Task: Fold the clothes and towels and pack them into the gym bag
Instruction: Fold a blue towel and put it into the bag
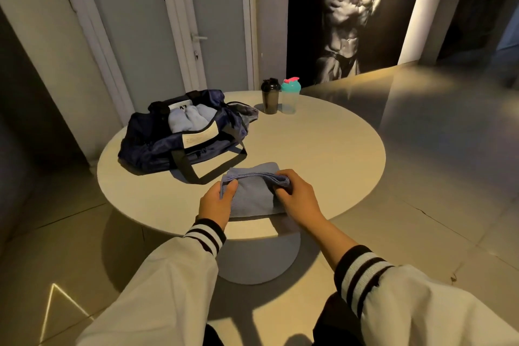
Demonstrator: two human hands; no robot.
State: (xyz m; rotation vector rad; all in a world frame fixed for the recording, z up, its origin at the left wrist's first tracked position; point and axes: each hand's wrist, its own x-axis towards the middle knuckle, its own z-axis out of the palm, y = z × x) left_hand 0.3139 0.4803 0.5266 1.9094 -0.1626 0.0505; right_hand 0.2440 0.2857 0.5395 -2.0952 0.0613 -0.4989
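Nearest: two white sleeves (179, 275) w/ black-and-white striped cuffs, both arms reaching over the near edge of the round worktop (323, 149).

Left hand (217, 201) pinches the left end of a blue-grey towel (252, 196); thumb on top, rest of the fingers (229, 189) under the cloth, hidden. Right hand (295, 194) grips the right end, fingers (282, 179) curled round the thick folded edge. Both hands closed on the towel, one at each end. The towel lies flat on the worktop at the near edge, betw. the two hands. It's folded over: upper layer doubled back, the rolled edge running hand to hand.

Just beyond the towel, touching or nearly so: a black strap loop (196, 174) of the gym bag (157, 146). Bag is navy, on the left half of the worktop, zip open, mouth up. Inside: pale blue folded pieces (188, 118) side by side, approx three, tops showing. Strap lies betw. towel and bag opening.

Far edge of worktop, right of the bag and apart from it: black shaker bottle (270, 97) and clear one w/ teal lid (290, 95), upright, just beside each other.

Behind: pale door (219, 22) w/ handle, dark wall poster (356, 8) to its right, glossy floor (435, 135).
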